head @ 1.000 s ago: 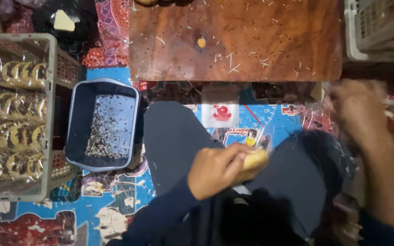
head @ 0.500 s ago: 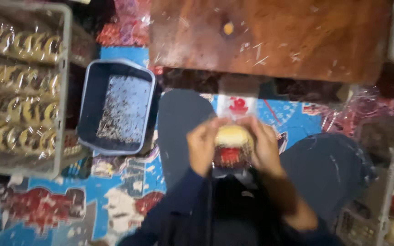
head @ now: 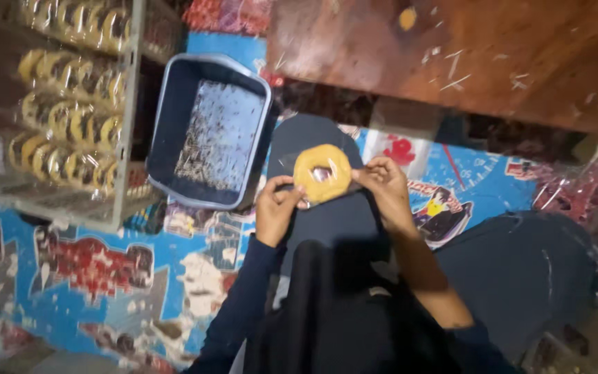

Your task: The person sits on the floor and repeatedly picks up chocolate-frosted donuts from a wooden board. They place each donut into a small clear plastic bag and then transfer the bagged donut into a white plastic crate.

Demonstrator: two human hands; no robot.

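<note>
Left hand (head: 276, 210) and right hand (head: 384, 185) each pinch the round yellow ring-shaped pastry (head: 322, 173), right of the dark blue rectangular plastic tray (head: 174, 111).

Single head cam, looks steeply down, close on lap and hands mid-frame; table (head: 465, 55) upper right.

Wire rack (head: 122, 104) of ring pastries (head: 64, 118): cut off by the top and left edges. Wooden table (head: 493, 48): cropped at top and right. Clear wrapper around the ring-shaped pastry (head: 322, 173): too faint to trace. Dark flecks in the blue tray (head: 174, 104): too small to identify.
</note>
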